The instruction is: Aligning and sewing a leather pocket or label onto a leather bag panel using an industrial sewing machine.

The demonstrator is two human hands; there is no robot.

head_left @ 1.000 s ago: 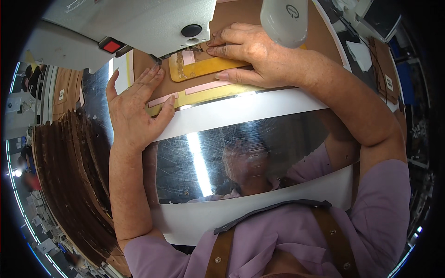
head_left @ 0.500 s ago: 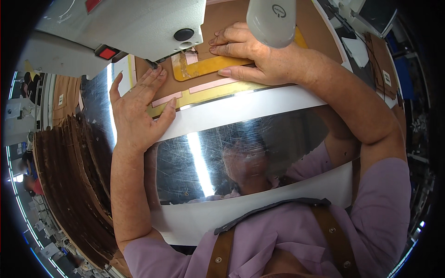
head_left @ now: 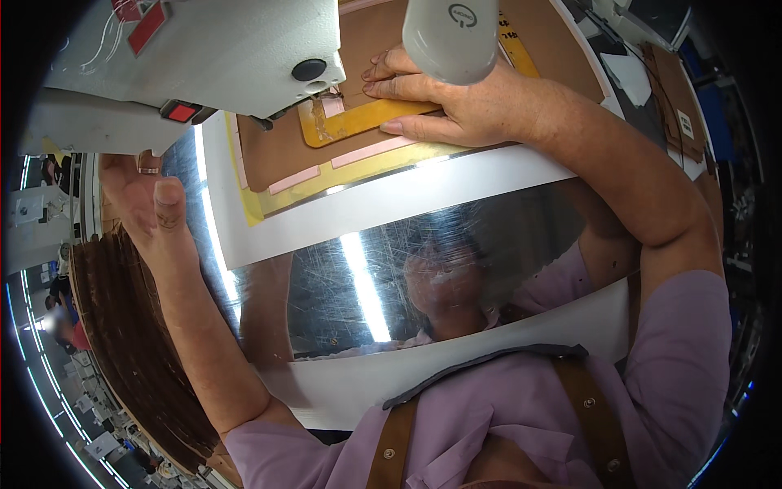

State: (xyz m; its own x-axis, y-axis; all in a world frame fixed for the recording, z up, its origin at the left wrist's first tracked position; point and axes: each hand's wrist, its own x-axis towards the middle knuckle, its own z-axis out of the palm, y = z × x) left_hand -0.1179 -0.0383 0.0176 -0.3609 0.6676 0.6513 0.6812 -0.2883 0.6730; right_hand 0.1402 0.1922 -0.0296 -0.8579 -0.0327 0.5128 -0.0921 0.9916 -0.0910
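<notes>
My right hand (head_left: 460,102) lies flat with its fingers spread, pressing a yellow frame-shaped template (head_left: 350,124) and the brown panel (head_left: 281,151) under it. My left hand (head_left: 138,196) is off the panel, beside the sewing machine (head_left: 236,57). Its thumb stands apart and I see nothing held; the machine's housing hides its fingertips. The needle area (head_left: 332,92) sits over the template's left end, where a small pink patch (head_left: 333,107) shows. Pink strips (head_left: 295,179) and yellow edging (head_left: 358,182) run along the panel's near side, on a white sheet (head_left: 252,240).
A scratched shiny metal plate (head_left: 440,277) lies between me and the panel. Stacked brown pieces (head_left: 138,326) stand at the left, with more brown pieces (head_left: 676,98) at the right. A white rounded lamp-like device (head_left: 450,41) hangs above my right hand.
My left hand has lifted off the panel's left corner and moved left beside the machine, uncovering that corner. My right hand stays on the template.
</notes>
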